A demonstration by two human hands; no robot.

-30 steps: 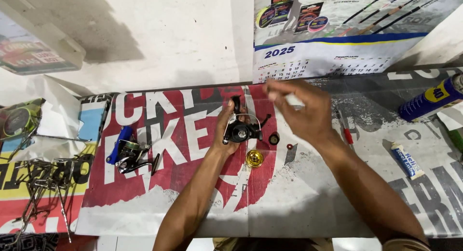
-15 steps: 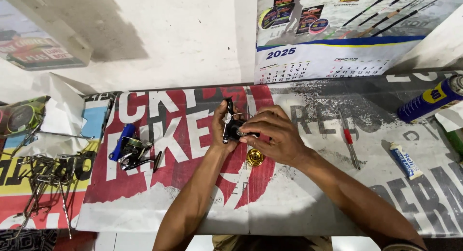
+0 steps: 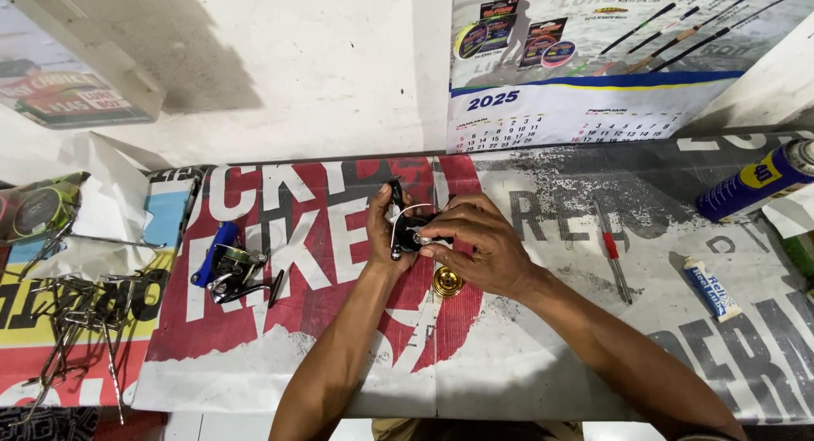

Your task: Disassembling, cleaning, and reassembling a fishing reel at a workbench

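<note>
My left hand (image 3: 381,233) grips a black fishing reel body (image 3: 409,229) just above the printed banner that covers the bench (image 3: 526,356). My right hand (image 3: 479,242) is closed over the reel's right side, with the fingertips pinched on a small pale part at its front. A thin wire bail arcs over the reel. A gold spool cap (image 3: 447,281) lies on the banner directly below both hands.
A second reel with a blue handle (image 3: 227,268) lies to the left. Metal tools (image 3: 72,318) are heaped at far left. A screwdriver with a red grip (image 3: 612,248), a small tube (image 3: 710,288) and a blue spray can (image 3: 759,180) lie to the right.
My right hand came down from above the bench, where it held a small pale part, and closed onto the reel. My left hand kept hold of the reel.
</note>
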